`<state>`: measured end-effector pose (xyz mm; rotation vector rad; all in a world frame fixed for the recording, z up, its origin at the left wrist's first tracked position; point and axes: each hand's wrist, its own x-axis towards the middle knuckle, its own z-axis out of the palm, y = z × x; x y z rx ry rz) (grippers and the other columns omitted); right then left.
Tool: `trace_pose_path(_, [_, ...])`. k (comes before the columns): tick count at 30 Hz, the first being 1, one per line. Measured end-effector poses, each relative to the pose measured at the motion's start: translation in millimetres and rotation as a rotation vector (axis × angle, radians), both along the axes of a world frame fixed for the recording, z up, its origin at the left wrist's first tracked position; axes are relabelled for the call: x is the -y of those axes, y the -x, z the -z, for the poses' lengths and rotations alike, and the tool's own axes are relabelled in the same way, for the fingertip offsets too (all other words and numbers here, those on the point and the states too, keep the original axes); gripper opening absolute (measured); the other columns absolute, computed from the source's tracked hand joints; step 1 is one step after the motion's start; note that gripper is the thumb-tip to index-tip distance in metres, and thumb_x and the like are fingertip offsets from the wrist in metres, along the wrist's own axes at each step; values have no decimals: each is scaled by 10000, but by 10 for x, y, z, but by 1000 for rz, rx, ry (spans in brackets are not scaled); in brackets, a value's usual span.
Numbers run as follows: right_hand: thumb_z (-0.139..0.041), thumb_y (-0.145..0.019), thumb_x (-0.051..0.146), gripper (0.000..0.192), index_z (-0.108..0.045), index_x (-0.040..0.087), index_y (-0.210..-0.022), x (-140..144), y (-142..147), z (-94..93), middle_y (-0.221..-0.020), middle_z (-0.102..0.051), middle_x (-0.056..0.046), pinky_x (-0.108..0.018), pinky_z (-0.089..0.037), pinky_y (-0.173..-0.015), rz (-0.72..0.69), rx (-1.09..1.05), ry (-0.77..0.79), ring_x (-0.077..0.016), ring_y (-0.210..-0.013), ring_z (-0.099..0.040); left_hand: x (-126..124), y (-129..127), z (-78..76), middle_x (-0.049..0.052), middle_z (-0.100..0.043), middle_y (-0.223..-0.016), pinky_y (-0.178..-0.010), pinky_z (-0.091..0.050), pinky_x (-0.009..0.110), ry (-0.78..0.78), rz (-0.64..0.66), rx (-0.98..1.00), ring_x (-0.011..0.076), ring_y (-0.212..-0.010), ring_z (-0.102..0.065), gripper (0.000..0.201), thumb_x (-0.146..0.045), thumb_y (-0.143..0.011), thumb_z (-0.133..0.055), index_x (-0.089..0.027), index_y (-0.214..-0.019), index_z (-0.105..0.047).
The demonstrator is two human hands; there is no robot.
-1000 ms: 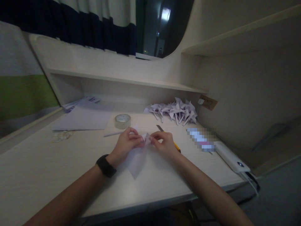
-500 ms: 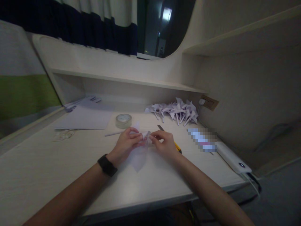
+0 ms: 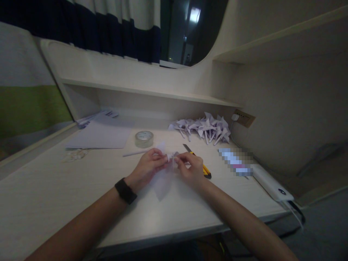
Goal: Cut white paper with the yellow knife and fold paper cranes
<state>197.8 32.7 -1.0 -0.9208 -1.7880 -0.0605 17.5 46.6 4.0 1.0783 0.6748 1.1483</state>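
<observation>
The left hand [image 3: 148, 167] and the right hand [image 3: 190, 166] meet over the desk [image 3: 54, 195], fingertips pinched narrow on the top of a small folded paper piece [image 3: 164, 177] that hangs between them, its pale lower point drooping toward the person. The paper looks thin and very light, likely to crease or tear under a hard squeeze, so it is probably best taken at its folded edges near the top, where both hands grip it now. Just beyond the right hand lies a yellow utility knife [image 3: 199, 165]; beyond the left hand sit a tape roll [image 3: 144, 139] and a thin white stick [image 3: 134, 153]. Farther past the right hand is a heap of folded paper pinwheels [image 3: 203, 128]. The exact fold under the fingers is hidden, dim light blurs the paper's shape, and a patch to the right of the knife is pixelated.
</observation>
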Motion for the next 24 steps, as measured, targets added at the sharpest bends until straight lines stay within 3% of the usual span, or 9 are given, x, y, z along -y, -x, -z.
trace_pose_path(4, [-594, -844, 243, 90, -643, 205, -778, 43, 21, -13, -655, -672, -22, -259, -480, -576, -11, 22, -55, -139, -562, -608, 24, -23, -47, -36, -604, -688, -606, -456, 219, 6, 34, 54, 101, -633, -588, 308, -199, -662, -787, -179, -759, -495])
trace_pose_path(7, [-600, -847, 263, 135, -625, 193, -734, 70, 62, -38, -599, -642, -10, -243, -469, -527, -61, -124, 68, -129, -515, -593, 52, -37, -96, -47, -606, -686, -588, -452, 213, -20, 24, 107, 94, -614, -585, 328, -198, -650, -792, -184, -767, -486])
trace_pose_path(10, [-600, -852, 298, 183, -613, 183, -711, 66, 91, -50, -569, -623, -2, -228, -454, -474, -109, -223, 202, -118, -467, -569, 54, -36, -109, -34, -637, -712, -594, -466, 225, -61, -65, 81, 109, -630, -606, 340, -220, -645, -796, -189, -781, -486])
trace_pose_path(14, [-611, -843, 302, 178, -630, 186, -710, 43, 62, -45, -586, -628, -7, -233, -439, -492, -60, -133, 122, -118, -491, -554, 24, -15, -95, -10, -657, -718, -615, -480, 244, -154, -183, -89, 131, -659, -621, 317, -237, -660, -788, -182, -777, -499])
trace_pose_path(17, [-606, -844, 298, 171, -636, 190, -716, 38, 35, -47, -584, -628, -5, -233, -421, -489, -47, -75, 79, -113, -485, -531, 23, -3, -115, -21, -626, -673, -602, -467, 238, -186, -158, -145, 123, -630, -600, 288, -247, -676, -771, -180, -747, -500])
trace_pose_path(21, [-595, -850, 340, 213, -615, 185, -705, 25, 40, -47, -569, -619, -3, -216, -404, -437, -109, -185, 226, -109, -461, -530, 62, -1, -172, -34, -586, -637, -568, -441, 229, -206, -93, -145, 103, -573, -552, 257, -225, -694, -752, -177, -714, -500])
trace_pose_path(24, [-597, -850, 336, 216, -607, 183, -698, 18, 45, -41, -548, -602, 6, -212, -389, -418, -130, -204, 258, -103, -436, -513, 92, -12, -190, -28, -591, -651, -567, -439, 223, -220, -124, -144, 102, -586, -556, 248, -197, -692, -754, -171, -720, -509])
